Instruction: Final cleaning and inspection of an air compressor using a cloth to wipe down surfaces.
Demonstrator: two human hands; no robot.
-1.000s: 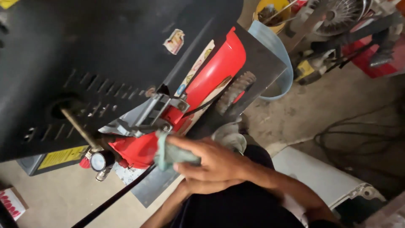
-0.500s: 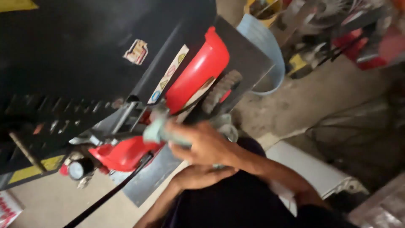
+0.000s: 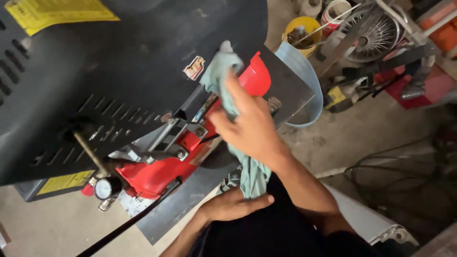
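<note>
A yellow bucket [image 3: 304, 29] stands at the top of the frame, with a white tub [image 3: 337, 10] just beside it. A round wire fan guard [image 3: 376, 31] sits upper right. Dark cables [image 3: 404, 176] sprawl on the concrete floor [image 3: 333, 138] at right. A pale blue basin [image 3: 304, 81] lies near the bucket.

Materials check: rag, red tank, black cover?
Rag: soft woven cloth, pale green, it folds and drapes from the right hand. Red tank: likely painted metal, glossy highlights. Black cover: matte, slotted vents, moulded plastic or coated sheet metal, cannot tell which.
</note>
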